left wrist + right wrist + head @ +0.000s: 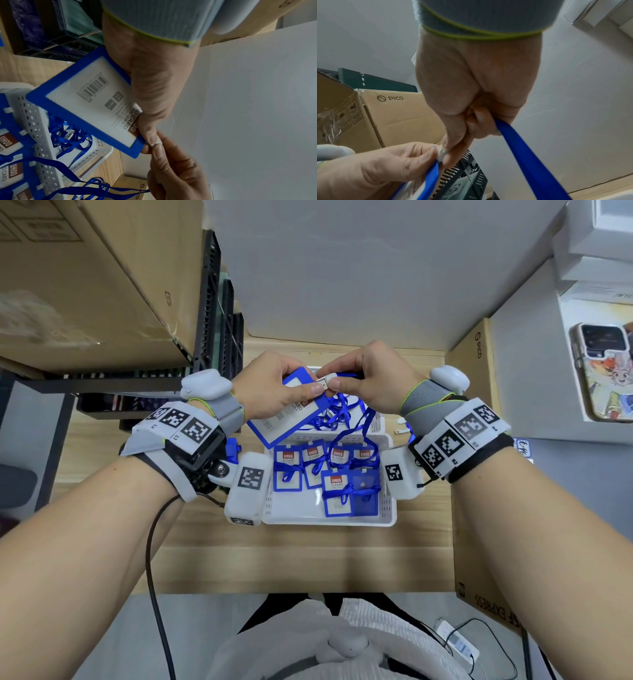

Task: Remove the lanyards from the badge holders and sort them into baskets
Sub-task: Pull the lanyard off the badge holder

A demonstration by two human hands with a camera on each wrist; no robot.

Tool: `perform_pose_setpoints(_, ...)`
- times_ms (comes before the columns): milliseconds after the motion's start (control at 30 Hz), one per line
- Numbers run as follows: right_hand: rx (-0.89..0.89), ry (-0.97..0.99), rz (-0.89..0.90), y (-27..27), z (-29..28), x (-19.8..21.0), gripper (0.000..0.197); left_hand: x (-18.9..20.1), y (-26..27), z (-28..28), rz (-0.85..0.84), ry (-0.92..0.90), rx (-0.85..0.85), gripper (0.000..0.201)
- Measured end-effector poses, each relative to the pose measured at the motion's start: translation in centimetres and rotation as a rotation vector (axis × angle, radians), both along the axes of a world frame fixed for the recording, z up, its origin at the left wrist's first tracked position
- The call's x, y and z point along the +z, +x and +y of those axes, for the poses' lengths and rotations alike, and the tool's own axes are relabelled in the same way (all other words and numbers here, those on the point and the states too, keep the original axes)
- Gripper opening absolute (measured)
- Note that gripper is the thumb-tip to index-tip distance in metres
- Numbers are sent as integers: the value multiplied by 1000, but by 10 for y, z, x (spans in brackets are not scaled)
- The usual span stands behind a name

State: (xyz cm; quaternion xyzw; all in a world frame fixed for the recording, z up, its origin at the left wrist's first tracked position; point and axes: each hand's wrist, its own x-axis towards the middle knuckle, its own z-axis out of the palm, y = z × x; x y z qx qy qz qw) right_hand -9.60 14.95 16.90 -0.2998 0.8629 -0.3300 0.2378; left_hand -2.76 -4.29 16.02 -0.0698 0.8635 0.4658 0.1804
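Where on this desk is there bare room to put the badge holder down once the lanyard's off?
The bare wooden desk between the near white basket and the desk's front edge is free. Both baskets are crowded: the near one with badge holders, the far basket with loose lanyards. Small clips lie right of it.

Bare tabletop (308, 556) strip between near basket (329, 521) and body: open passage. Left flank blocked by black crates (219, 313) and cardboard box (85, 285); right flank walled by PICO box (472, 371). Loose lanyards (342, 416) drape across both baskets under the raised hands.
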Motion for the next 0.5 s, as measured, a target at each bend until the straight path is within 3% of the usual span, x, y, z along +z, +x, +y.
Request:
perform_pose_setpoints(300, 29, -33, -13, -1, -1, -1, 19, 0, 1, 2, 29, -22, 15, 13)
perform_pose_setpoints(500, 29, -33, -15, -2, -1, -1, 18, 0, -1, 4, 30, 5, 51, 22)
